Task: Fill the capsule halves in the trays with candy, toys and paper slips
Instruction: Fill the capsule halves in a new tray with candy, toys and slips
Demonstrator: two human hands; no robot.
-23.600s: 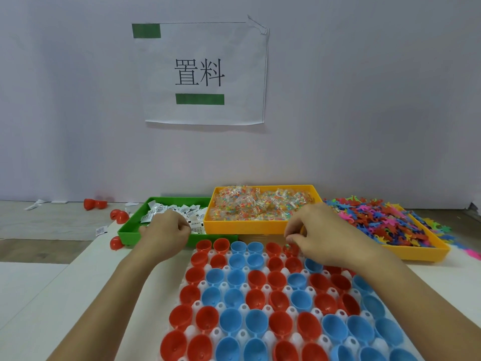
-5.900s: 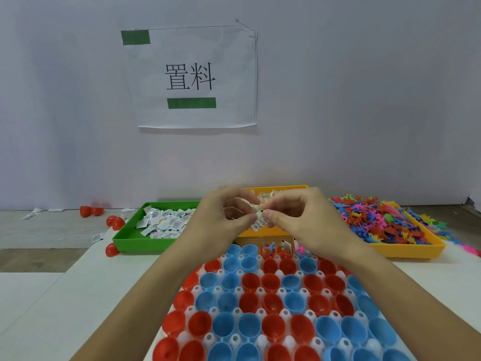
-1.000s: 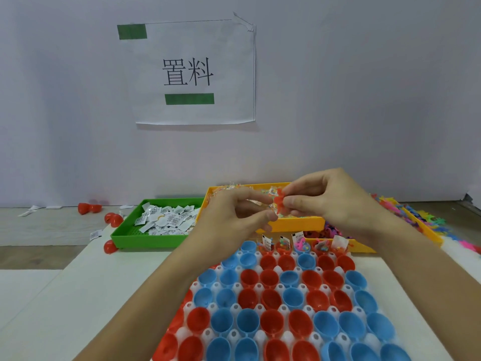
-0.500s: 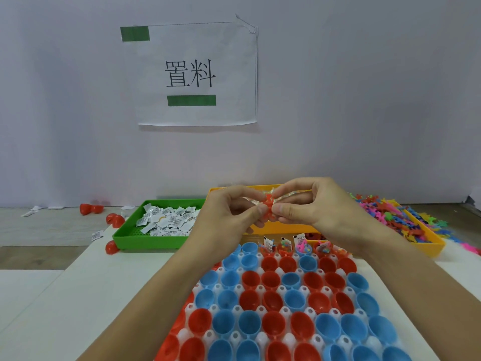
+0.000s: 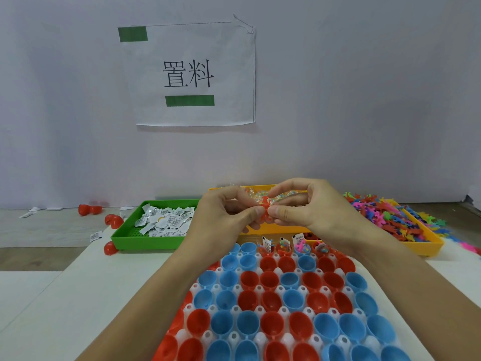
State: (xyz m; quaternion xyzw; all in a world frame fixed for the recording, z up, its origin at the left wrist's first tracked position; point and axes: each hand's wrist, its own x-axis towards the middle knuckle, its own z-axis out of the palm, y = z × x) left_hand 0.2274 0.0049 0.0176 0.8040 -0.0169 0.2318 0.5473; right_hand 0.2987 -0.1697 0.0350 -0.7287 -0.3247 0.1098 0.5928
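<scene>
both hands, left hand [image 5: 223, 220] and right hand [image 5: 312, 212], pinch a red toy [image 5: 265, 209]; its orientation is unclear.

I see red and blue capsule halves [image 5: 270, 303] chequering a white tray [image 5: 256, 289], a green bin [image 5: 135, 238] of white printed slips [image 5: 164, 221], and orange-yellow bins [image 5: 421, 246] of multicoloured toys [image 5: 385, 217].

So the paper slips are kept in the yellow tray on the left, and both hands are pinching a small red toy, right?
Not quite: the head view shows the paper slips in a green tray. Both the left hand and right hand do pinch a small red toy.
</scene>
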